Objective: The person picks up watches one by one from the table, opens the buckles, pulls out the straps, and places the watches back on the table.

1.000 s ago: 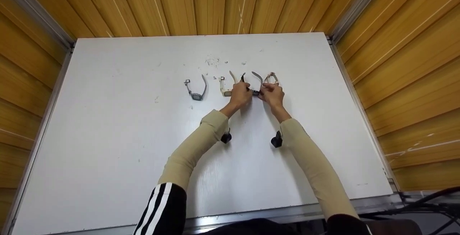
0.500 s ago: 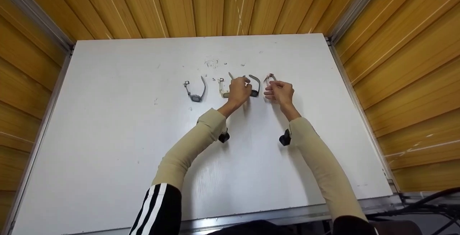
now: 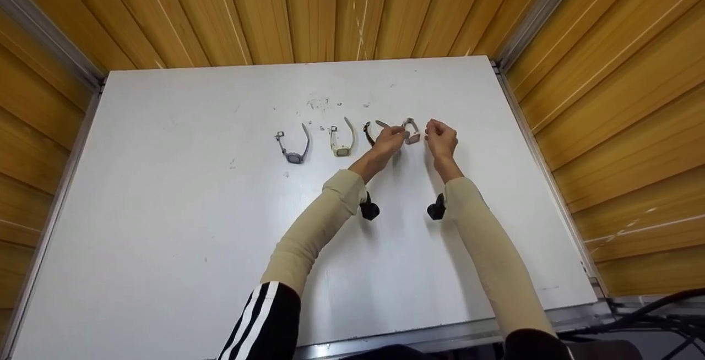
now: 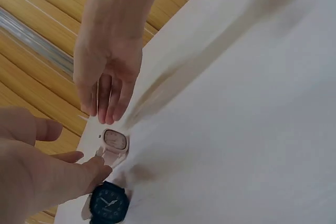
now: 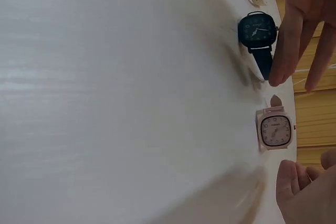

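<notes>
My left hand [image 3: 388,141] hovers over a black watch, hiding its dial in the head view while one strap [image 3: 368,134] shows. In the right wrist view, a fingertip of this hand [image 5: 296,35] lies by the strap of the black watch [image 5: 257,30]; I cannot tell if they touch. A pink watch [image 3: 412,138] lies between the two hands. Right of it is my right hand [image 3: 443,140], fingers loosely bent and holding nothing. The left wrist view shows that hand [image 4: 110,72] above the pink watch [image 4: 115,139], near the black dial [image 4: 109,203].
A cream watch [image 3: 342,152] and a grey watch [image 3: 294,158] lie to the left with straps spread, on the white tabletop [image 3: 165,211]. Wood-look panels [image 3: 308,13] wall the back and sides. Dark cables [image 3: 655,307] run at the lower right.
Both hands have shifted right. My right hand has left the black watch and passed the pink one. My left hand has come off the black watch's left strap, uncovering the cream watch.
</notes>
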The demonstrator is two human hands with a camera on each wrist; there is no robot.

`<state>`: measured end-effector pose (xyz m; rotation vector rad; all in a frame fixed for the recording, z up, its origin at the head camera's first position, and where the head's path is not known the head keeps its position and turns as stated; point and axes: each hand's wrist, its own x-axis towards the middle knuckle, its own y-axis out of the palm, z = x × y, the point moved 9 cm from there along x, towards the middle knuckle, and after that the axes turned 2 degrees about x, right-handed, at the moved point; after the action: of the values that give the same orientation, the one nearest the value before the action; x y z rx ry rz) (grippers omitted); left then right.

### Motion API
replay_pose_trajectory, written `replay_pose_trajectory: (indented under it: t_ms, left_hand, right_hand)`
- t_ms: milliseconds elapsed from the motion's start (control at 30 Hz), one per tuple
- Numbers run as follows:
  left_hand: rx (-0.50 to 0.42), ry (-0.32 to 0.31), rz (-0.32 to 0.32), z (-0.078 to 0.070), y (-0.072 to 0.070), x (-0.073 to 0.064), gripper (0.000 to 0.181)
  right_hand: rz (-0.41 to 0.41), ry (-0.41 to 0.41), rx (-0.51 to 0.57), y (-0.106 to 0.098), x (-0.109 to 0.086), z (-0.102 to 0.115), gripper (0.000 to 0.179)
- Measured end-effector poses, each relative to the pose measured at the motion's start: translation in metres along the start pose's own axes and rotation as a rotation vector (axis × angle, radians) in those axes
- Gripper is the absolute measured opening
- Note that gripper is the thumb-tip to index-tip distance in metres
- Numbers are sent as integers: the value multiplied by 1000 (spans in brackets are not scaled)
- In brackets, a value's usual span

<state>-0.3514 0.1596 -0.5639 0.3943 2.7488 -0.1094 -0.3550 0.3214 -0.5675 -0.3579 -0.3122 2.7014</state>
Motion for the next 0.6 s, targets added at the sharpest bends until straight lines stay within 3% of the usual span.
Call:
replay_pose_trajectory:
  t_ms: [100,233,467,600]
  left_hand:
    - [-36,11,19,4,10,3,38]
    - [2,41,22,6,14,1,31]
    - [24,56,15,5,16,-1,32]
    - [36,54,-33,1,10,-1,32]
  right_hand:
    - [70,44,-61,9,-2,-9,42]
    - [118,56,-80,15,-6,-13,40]
    - [111,86,33,10,-9,-13,32]
    - [113,124,118,8,-9,-11,35]
